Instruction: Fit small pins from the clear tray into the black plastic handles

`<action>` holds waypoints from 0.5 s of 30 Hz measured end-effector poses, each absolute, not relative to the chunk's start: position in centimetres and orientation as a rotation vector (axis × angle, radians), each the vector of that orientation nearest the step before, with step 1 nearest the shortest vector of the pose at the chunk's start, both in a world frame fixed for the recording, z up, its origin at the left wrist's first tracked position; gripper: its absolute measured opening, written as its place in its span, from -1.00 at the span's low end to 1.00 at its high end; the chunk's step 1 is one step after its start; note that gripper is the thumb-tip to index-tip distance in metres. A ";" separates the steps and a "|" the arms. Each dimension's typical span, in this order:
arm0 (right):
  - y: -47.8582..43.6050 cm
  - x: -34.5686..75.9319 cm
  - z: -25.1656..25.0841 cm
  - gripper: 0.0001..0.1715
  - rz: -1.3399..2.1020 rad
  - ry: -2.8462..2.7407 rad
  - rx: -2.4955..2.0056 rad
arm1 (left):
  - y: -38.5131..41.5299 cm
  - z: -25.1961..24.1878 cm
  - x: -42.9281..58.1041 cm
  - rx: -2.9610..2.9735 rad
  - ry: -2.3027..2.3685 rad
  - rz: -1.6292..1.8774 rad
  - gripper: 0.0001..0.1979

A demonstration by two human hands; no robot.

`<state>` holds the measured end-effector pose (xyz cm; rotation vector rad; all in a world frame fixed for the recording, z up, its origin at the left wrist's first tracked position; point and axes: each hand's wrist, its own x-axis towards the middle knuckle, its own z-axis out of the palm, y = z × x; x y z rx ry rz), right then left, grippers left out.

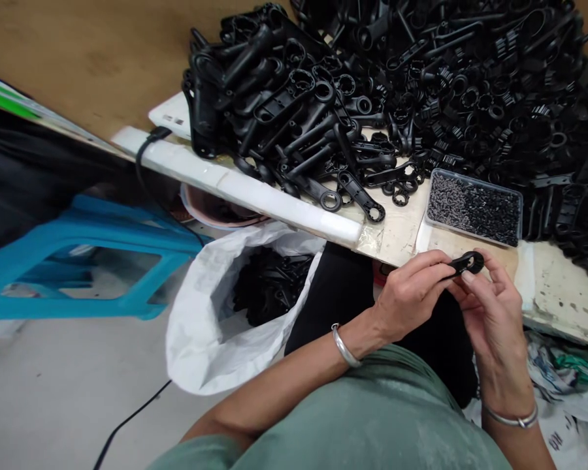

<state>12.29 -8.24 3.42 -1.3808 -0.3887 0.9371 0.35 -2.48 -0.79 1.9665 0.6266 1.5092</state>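
Note:
Between my two hands, just off the table's front edge, is a black plastic part with a ring-shaped end. My left hand is closed on its narrow arm, fingers pressed together. The fingers and thumb of my right hand pinch the ring end from the other side. Part of the piece is hidden by my left fingers. Just beyond my hands sits a clear plastic box filled with small dark and greyish bits, too small to name. A large heap of black plastic arms and rings covers the table behind it.
A white padded strip runs along the table's front left edge. Below it, a white sack holds more black parts. A blue plastic stool stands at the left. One black cable hangs over the strip.

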 end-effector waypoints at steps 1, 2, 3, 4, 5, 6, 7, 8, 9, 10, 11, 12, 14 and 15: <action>-8.1 12.2 3.4 -0.43 0.928 -0.373 -1.376 | -2.5 -0.7 0.3 1.964 0.626 1.508 -0.93; -8.0 12.1 3.5 -0.44 0.915 -0.357 -1.374 | -2.6 -0.7 0.3 1.961 0.628 1.505 -0.93; -7.9 12.1 3.5 -0.45 0.898 -0.343 -1.376 | -2.7 -0.6 0.3 1.957 0.629 1.503 -0.93; -7.8 12.1 3.5 -0.46 0.880 -0.332 -1.383 | -2.7 -0.6 0.3 1.952 0.631 1.500 -0.93; -7.7 12.0 3.5 -0.47 0.867 -0.323 -1.390 | -2.8 -0.6 0.3 1.946 0.632 1.498 -0.93; -7.6 12.0 3.4 -0.48 0.857 -0.316 -1.394 | -2.9 -0.6 0.3 1.940 0.633 1.498 -0.93; -7.4 11.9 3.4 -0.49 0.855 -0.308 -1.397 | -2.9 -0.6 0.2 1.934 0.634 1.499 -0.93; -7.3 11.9 3.4 -0.49 0.864 -0.300 -1.399 | -2.9 -0.7 0.2 1.932 0.634 1.500 -0.92; -7.3 11.8 3.4 -0.49 0.880 -0.293 -1.400 | -2.9 -0.7 0.2 1.935 0.636 1.497 -0.92; -7.2 11.8 3.4 -0.49 0.908 -0.295 -1.400 | -2.9 -0.7 0.1 1.940 0.643 1.496 -0.91; -7.2 11.8 3.5 -0.49 0.944 -0.307 -1.403 | -2.9 -0.8 0.0 1.945 0.653 1.495 -0.90; -7.3 11.8 3.6 -0.50 0.981 -0.329 -1.410 | -2.9 -0.8 0.0 1.950 0.663 1.488 -0.89; -7.5 12.1 4.0 -0.54 1.047 -0.387 -1.433 | -2.8 -0.7 -0.2 1.955 0.634 1.470 -0.90; -7.7 12.5 4.2 -0.56 1.067 -0.413 -1.448 | -2.8 -0.6 -0.2 1.968 0.589 1.444 -0.90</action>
